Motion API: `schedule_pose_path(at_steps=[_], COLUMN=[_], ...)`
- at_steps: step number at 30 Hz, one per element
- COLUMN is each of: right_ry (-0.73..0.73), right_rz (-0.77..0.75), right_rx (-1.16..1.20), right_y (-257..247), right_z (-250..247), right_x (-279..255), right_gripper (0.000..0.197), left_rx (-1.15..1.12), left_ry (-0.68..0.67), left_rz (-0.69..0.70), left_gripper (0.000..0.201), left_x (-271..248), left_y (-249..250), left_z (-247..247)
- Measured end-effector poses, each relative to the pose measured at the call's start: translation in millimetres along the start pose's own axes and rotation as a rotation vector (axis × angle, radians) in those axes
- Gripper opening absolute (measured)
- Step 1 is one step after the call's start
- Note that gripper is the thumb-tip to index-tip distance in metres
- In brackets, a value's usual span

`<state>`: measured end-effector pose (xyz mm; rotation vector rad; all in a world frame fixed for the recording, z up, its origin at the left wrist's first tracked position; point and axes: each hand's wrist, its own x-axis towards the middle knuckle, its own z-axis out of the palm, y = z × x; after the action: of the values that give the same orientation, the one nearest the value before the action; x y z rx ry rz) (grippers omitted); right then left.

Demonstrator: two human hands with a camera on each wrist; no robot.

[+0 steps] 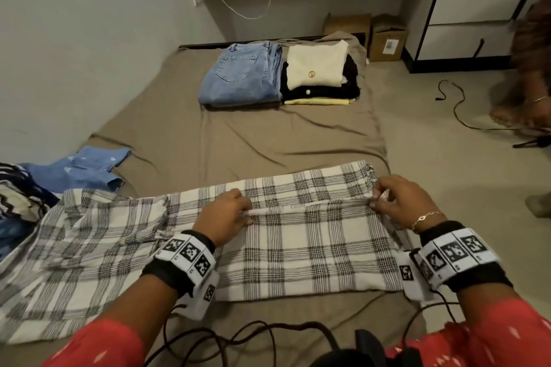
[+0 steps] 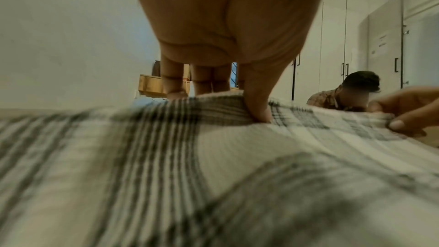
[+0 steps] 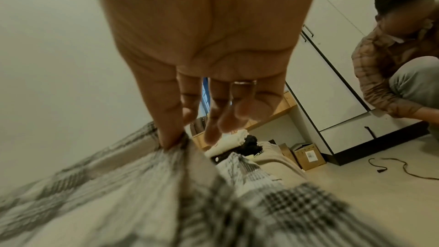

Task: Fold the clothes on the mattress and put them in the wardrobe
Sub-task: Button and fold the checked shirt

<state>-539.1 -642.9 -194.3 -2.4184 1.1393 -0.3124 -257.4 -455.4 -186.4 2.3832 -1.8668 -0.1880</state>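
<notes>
Nearest, two hands on one plaid shirt [image 1: 298,235] spread across the near end of the mattress [image 1: 238,140]. Left hand [image 1: 222,217] pinching a raised fold of the cloth between thumb and fingers; right hand [image 1: 402,202] pinching the same fold farther right, thumb against forefinger, other fingers loose. Left end of the shirt rumpled and cut off by the frame edge. At far left, a heap of unfolded clothes [image 1: 18,197], only partly in view, count unclear. Farther back, two folded stacks touching: jeans [image 1: 243,74], and beside them a white top [image 1: 317,67] over black and yellow layers. Beyond, two cardboard boxes [image 1: 387,39], one label unreadable. Wardrobe [image 1: 465,9] at far right, cropped.
</notes>
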Motion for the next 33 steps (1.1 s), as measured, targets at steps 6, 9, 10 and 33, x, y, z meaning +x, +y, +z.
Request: schedule_pose_path(at_steps=[6, 9, 10, 33], right_ry=[-0.234, -0.25, -0.254, -0.341], right_rz=[0.083, 0.182, 0.227, 0.443], right_rx=[0.02, 0.059, 0.082, 0.92], right_y=[1, 17, 23, 11], right_z=[9, -5, -11, 23], right_x=[10, 9, 6, -24], right_gripper=[0.041, 0.031, 0.023, 0.064], left_rx=[0.122, 0.213, 0.254, 0.007], left_ry=[-0.129, -0.021, 0.032, -0.525], left_rz=[-0.084, -0.052, 0.01, 0.256], left_gripper=[0.03, 0.05, 0.056, 0.138], left_x=[4, 4, 4, 21], left_y=[1, 13, 19, 120], left_z=[29, 25, 26, 65])
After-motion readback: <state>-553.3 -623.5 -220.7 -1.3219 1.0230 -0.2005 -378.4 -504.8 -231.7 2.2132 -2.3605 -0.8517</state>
